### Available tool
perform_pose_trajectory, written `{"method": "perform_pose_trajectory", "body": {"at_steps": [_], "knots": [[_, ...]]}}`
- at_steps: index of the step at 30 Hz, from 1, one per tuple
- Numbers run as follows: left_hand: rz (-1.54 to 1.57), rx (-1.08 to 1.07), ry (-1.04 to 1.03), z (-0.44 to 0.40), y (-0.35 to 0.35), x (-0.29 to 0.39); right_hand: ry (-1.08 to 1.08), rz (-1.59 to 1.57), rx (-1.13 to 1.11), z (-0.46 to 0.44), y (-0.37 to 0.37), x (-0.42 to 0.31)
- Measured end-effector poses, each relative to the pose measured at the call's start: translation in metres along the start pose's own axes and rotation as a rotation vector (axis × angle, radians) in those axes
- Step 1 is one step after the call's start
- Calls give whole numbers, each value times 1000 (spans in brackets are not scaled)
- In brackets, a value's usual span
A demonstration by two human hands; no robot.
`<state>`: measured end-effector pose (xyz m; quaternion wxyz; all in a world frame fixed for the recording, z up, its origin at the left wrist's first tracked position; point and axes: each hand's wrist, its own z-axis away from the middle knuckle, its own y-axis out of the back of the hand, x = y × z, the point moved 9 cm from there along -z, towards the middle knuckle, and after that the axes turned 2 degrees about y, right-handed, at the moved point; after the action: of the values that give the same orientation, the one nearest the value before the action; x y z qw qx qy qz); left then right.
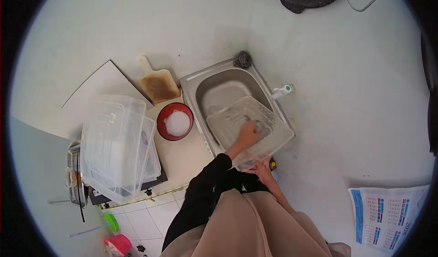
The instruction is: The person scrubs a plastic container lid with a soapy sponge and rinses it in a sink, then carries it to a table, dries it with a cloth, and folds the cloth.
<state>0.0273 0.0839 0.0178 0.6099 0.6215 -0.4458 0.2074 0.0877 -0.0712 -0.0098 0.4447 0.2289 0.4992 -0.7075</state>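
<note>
A clear rectangular plastic container lies tilted across the front of the steel sink, overhanging its near edge. Inside it, my left hand is closed and pressed on the surface. A small grey scrubber shows under its fingers, mostly hidden. My right hand grips the container's near rim with bent fingers. Left of the sink stands a red bowl with white foam in it.
Clear plastic boxes and lids are stacked on the counter at left. A cutting board leans on the wall. Dark steel wool sits at the sink's back corner, near a white tap. A calendar hangs at right.
</note>
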Motion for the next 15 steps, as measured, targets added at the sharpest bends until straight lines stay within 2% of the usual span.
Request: {"method": "perform_pose_trajectory", "body": {"at_steps": [2,3,5,6,7,9,11,14,15], "knots": [[200,-217,-114,27,-21,53,-38,-19,-44,-2,19,22],[197,-214,-111,29,-13,43,-57,-48,-102,-12,16,34],[264,-433,-482,48,-7,58,-60,-24,-35,1,5,19],[230,-400,-427,42,2,42,-63,-7,45,10,8,10],[193,-375,-375,35,15,21,-36,-69,-20,11,10,12],[-33,-93,-96,13,34,-57,-15,-43,-21,16,6,-1],[-262,81,143,-11,42,-133,-24,-17,-35,17,-1,-3],[-329,167,240,-38,41,-122,13,40,-66,20,-10,-11],[-221,-140,371,-48,10,-108,19,44,-57,17,-8,-13]]}}
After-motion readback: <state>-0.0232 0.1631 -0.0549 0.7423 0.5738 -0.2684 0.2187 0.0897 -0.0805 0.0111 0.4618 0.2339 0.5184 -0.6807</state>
